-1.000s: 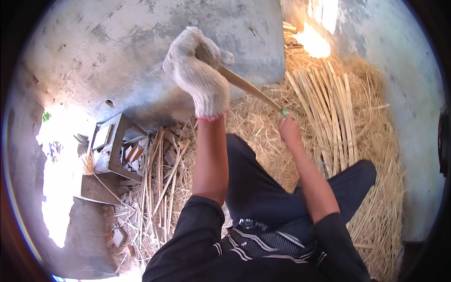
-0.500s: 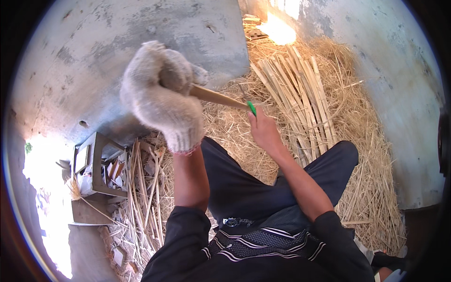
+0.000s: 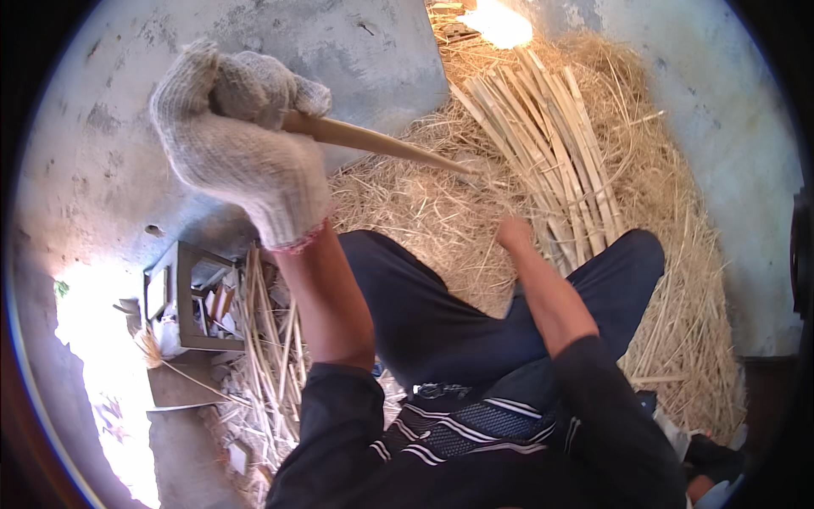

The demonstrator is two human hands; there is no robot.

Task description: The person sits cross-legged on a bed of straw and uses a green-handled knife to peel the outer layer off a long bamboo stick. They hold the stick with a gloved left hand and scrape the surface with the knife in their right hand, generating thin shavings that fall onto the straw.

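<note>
My left hand (image 3: 237,144), in a thick knitted off-white work glove, is raised at the upper left and wrapped round a bamboo strip (image 3: 373,140). The strip slants down to the right, its thin far end above the straw. My bare right hand (image 3: 514,233) is low over the straw near my knee, fingers closed. Its grip hides the green knife handle seen half a second ago. A faint greyish blur lies by the strip's tip; I cannot tell whether it is the blade. Beyond that hand lies a bundle of split bamboo strips (image 3: 560,144).
Loose straw or shavings (image 3: 407,204) cover the floor round my crossed legs. Worn grey walls stand left and right. On the left are a grey open-framed box (image 3: 191,297) with scraps inside and long thin strips (image 3: 267,339). Bright light falls at the back.
My left hand has moved left and up with the bamboo strip, showing more of its length. My right hand has drawn down and right, away from the strip; the green handle is out of sight.
</note>
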